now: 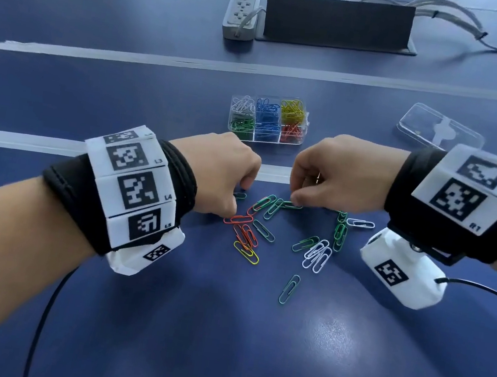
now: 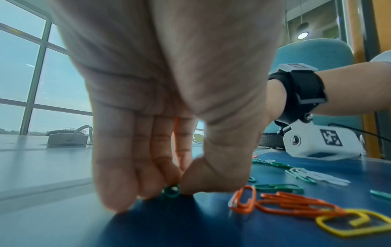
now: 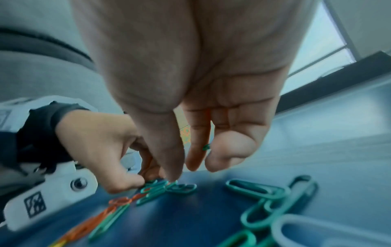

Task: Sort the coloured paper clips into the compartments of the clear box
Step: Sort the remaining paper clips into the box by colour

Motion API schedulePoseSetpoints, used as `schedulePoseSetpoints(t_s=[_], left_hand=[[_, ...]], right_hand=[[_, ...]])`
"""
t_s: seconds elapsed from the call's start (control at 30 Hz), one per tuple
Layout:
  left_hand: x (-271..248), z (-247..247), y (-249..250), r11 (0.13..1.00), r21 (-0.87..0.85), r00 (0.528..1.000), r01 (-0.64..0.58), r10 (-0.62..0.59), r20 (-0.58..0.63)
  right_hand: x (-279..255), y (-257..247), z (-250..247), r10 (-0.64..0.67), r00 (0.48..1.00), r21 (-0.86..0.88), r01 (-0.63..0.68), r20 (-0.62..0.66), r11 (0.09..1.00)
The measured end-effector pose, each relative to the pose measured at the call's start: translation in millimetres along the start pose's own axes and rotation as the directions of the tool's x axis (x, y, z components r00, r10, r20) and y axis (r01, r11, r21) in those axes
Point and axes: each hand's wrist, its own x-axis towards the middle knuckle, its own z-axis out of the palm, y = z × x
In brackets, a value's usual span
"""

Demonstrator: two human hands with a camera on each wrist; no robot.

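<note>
The clear box (image 1: 305,122) stands beyond both hands, its compartments holding white, blue, yellow, green and red clips. Loose clips lie on the blue table: orange ones (image 1: 243,229), a yellow one (image 1: 246,253), white ones (image 1: 316,253) and green ones (image 1: 340,233). My left hand (image 1: 242,192) reaches down at the pile's far left, thumb and fingers pinching a green clip (image 2: 171,192) against the table. My right hand (image 1: 295,199) is just to its right, its thumb tip on another green clip (image 3: 182,188). A further green clip (image 3: 206,147) sits tucked in its curled fingers.
The box's clear lid (image 1: 440,129) lies to the right of the box. A power strip (image 1: 241,14), a black stand (image 1: 337,22) and cables are at the far edge. One green clip (image 1: 289,288) lies alone nearer to me. Grey tape lines cross the table.
</note>
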Motion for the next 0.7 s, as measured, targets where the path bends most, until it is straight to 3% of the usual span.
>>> schedulePoseSetpoints(t_s=[0.23, 0.43, 0.6, 0.7], left_hand=[[3, -6, 2, 0.994, -0.092, 0.997, -0.066, 0.062, -0.044], [7, -7, 9, 0.977, -0.197, 0.995, -0.082, 0.070, -0.065], [13, -2, 12, 0.967, -0.255, 1.000, -0.023, 0.017, -0.026], [14, 1, 10, 0.978, -0.205, 0.998, -0.045, 0.037, -0.042]], right_hand=[[-3, -11, 3, -0.130, 0.991, -0.191, 0.124, -0.019, 0.974], [-6, -15, 4, -0.133, 0.991, -0.227, 0.122, -0.035, 0.966], [-2, -1, -3, 0.027, 1.000, 0.041, -0.028, 0.008, 0.999], [-1, 8, -3, 0.097, 0.988, 0.399, -0.139, 0.122, 0.907]])
